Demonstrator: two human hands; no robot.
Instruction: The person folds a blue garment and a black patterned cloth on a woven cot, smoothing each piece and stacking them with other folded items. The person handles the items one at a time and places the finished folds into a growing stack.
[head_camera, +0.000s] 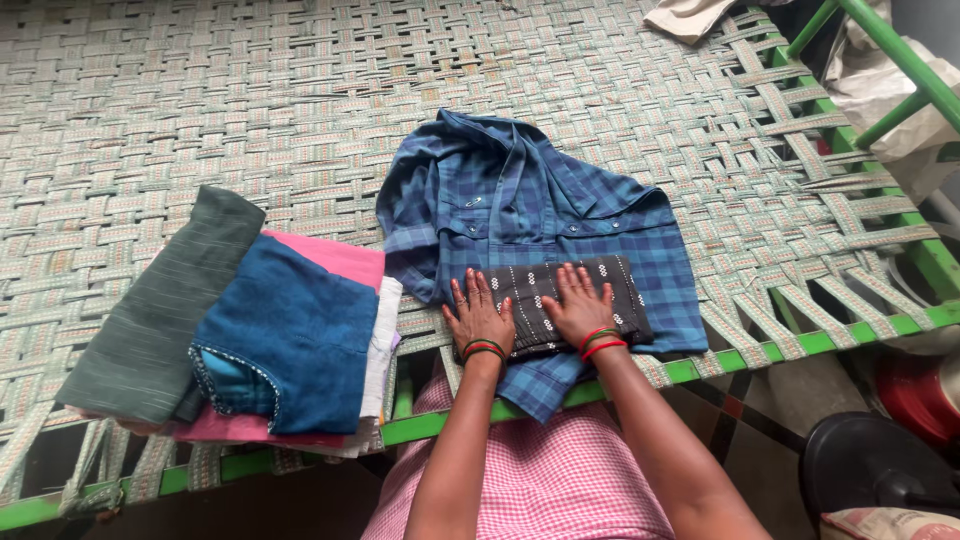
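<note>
Far to the left of the hands lies a stack of folded clothes: a green cloth (160, 310), a blue cloth (290, 340) and a pink cloth (335, 258) under them. The left hand (478, 318) lies flat and open, fingers spread, pressing the left end of a dark dotted cloth (540, 300). Just beside it, the right hand (580, 302) presses the same cloth, also open and grasping nothing. The dotted cloth rests on a blue checked shirt (520, 205), spread on the woven cot (300, 100).

No labels, signs or screens are visible. Only pale sacks (880, 85) lie beyond the green cot frame (905, 55), far right of the fingers.
</note>
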